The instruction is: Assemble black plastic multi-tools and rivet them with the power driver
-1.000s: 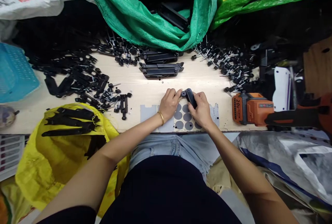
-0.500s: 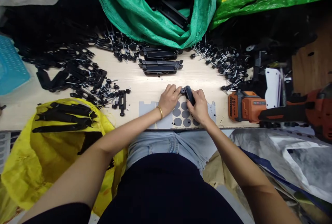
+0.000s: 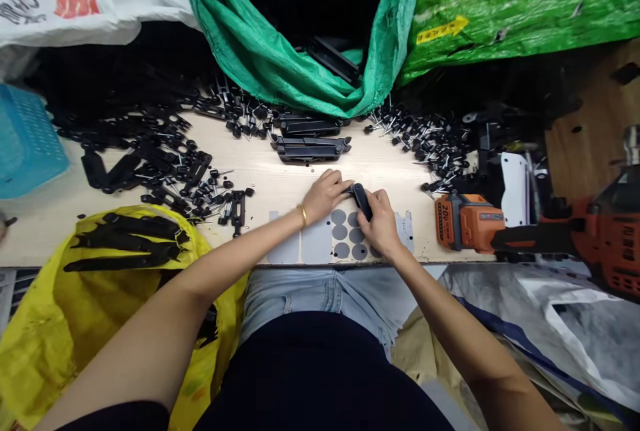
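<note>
A black plastic arm (image 3: 361, 203) with a rounded far end is gripped in my right hand (image 3: 383, 223), fingers wrapped about its lower part. My left hand (image 3: 324, 198), with a gold bangle at the wrist, pinches a small black piece at the far end of that arm. Its fingertips partly hide where the two parts meet. Below both hands lies a grey sheet (image 3: 315, 238) with darker grey discs (image 3: 341, 250) on its right portion. Farther back, folded black brackets (image 3: 313, 148) lie side by side on the wooden table (image 3: 260, 174).
Black knobs with metal pins (image 3: 440, 151) are heaped at the right, more black parts (image 3: 165, 158) at the left. An orange power tool (image 3: 475, 221) lies by the right front. A green sack (image 3: 300, 78), yellow sack (image 3: 65, 324) and blue basket (image 3: 30, 144) surround the table.
The camera view has tilted up, so the table sits lower in the picture. Both hands stay together at the black plastic arm, with its angle slightly altered.
</note>
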A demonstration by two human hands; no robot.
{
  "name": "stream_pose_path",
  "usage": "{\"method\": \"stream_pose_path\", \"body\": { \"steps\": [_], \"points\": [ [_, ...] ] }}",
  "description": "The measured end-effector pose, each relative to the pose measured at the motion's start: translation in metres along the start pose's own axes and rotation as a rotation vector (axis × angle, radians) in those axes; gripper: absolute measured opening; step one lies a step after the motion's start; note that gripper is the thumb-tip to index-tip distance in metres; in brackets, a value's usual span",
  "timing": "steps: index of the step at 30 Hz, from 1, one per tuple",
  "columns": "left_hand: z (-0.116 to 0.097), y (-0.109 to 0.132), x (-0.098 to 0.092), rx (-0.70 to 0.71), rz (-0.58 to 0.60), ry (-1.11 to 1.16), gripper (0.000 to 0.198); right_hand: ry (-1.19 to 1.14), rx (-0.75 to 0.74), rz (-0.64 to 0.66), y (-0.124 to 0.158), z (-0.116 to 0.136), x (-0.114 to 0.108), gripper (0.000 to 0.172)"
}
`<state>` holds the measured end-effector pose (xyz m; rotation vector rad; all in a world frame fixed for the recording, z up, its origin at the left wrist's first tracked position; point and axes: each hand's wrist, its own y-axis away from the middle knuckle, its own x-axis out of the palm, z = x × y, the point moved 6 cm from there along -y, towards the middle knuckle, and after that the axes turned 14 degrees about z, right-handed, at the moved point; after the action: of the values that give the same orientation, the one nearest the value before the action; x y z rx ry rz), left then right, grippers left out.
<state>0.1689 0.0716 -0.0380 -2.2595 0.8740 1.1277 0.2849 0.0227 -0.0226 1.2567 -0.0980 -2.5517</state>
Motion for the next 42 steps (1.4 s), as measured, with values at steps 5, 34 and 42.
{"method": "stream_pose_path", "body": {
  "steps": [5, 34, 42],
  "points": [
    [-0.009, 0.005, 0.002, -0.148, -0.151, 0.029, 0.025, -0.039, -0.005, 0.008, 0.001, -0.002, 0.000, 0.051],
    [-0.014, -0.018, 0.004, -0.242, -0.022, 0.043, 0.017, -0.042, 0.054, -0.038, -0.002, -0.010, -0.004, 0.051],
    [-0.017, -0.018, 0.006, -0.332, -0.036, 0.040, 0.016, -0.033, 0.046, -0.051, -0.003, -0.009, -0.005, 0.049]
  ]
}}
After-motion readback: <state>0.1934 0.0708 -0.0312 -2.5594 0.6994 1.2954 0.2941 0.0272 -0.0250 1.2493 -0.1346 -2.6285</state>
